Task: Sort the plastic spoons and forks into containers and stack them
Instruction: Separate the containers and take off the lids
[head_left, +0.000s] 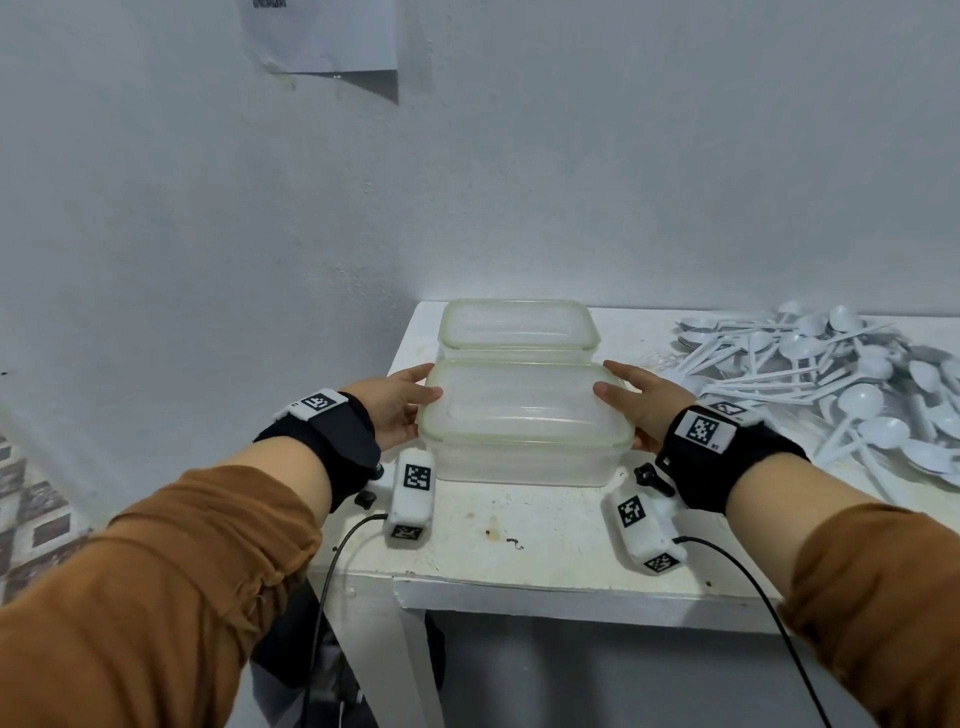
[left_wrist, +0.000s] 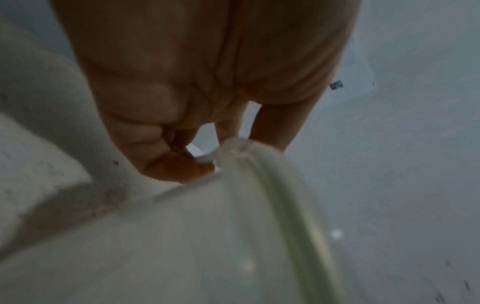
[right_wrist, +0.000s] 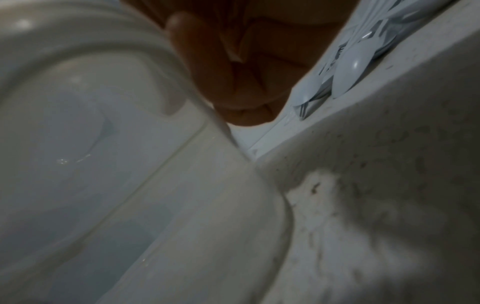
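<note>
we clamp the near container (head_left: 524, 415) between our left hand (head_left: 397, 410) and right hand (head_left: 641, 408), likely about to open it before sorting the cutlery pile (head_left: 841, 374).

2 clear lidded containers: near one (head_left: 524, 415) at table's near-left, far one (head_left: 517, 327) touching behind. White spoons/forks pile (head_left: 841, 379) far right, loose.
</note>
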